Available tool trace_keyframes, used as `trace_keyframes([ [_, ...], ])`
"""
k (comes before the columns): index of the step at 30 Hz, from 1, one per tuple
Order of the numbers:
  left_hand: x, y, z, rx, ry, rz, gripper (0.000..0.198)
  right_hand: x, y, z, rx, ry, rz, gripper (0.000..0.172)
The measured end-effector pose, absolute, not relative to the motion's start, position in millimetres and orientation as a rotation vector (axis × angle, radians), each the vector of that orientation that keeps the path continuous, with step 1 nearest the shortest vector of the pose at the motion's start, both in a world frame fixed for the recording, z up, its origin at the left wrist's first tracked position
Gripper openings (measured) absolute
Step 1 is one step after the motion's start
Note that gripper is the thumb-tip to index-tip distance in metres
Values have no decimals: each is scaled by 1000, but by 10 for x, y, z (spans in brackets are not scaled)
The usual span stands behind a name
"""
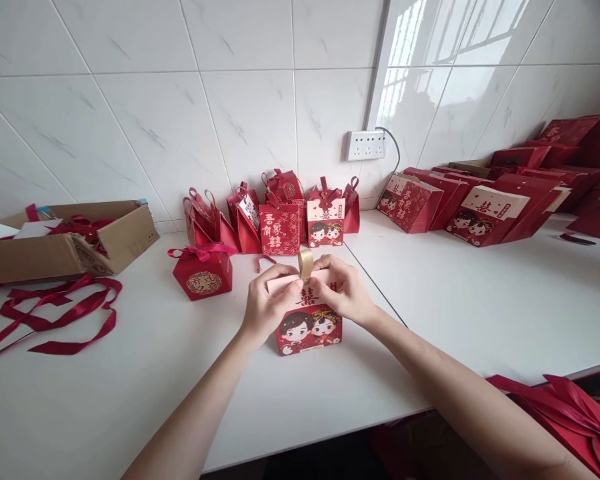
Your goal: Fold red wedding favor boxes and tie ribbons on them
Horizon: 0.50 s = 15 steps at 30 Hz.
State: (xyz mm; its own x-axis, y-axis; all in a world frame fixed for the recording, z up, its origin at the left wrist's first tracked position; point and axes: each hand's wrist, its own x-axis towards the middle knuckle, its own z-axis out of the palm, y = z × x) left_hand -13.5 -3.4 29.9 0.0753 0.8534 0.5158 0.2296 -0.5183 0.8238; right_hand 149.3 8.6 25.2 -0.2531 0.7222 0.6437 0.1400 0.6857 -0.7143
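A red and cream gift box (310,330) with two cartoon faces on its front stands upright on the white table (300,407). My left hand (270,300) pinches the box's top edge from the left, thumb in front. On the other side my right hand (347,290) grips the same edge, its thumb close to the left one. Between the thumbs a gold ribbon loop (305,263) sticks up from the top. Just behind my left hand is a red box (203,275) with a pink-red bow.
Finished-looking red boxes (280,227) line the wall. More boxes (487,213) are stacked at the right. A cardboard carton (125,237) and loose red ribbon (80,347) lie at the left. A socket strip (366,145) is on the wall; red bags (575,427) sit below the table's right edge.
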Motion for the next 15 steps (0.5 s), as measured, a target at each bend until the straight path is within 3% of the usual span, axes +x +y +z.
trace_keyframes([
  [9,-145,-32,292,1819,1046,1440,15,1502,88,286,-616,-1656,1127,12],
  [15,-137,-35,290,1770,1070,1440,17,1502,102,284,-634,-1749,806,9],
])
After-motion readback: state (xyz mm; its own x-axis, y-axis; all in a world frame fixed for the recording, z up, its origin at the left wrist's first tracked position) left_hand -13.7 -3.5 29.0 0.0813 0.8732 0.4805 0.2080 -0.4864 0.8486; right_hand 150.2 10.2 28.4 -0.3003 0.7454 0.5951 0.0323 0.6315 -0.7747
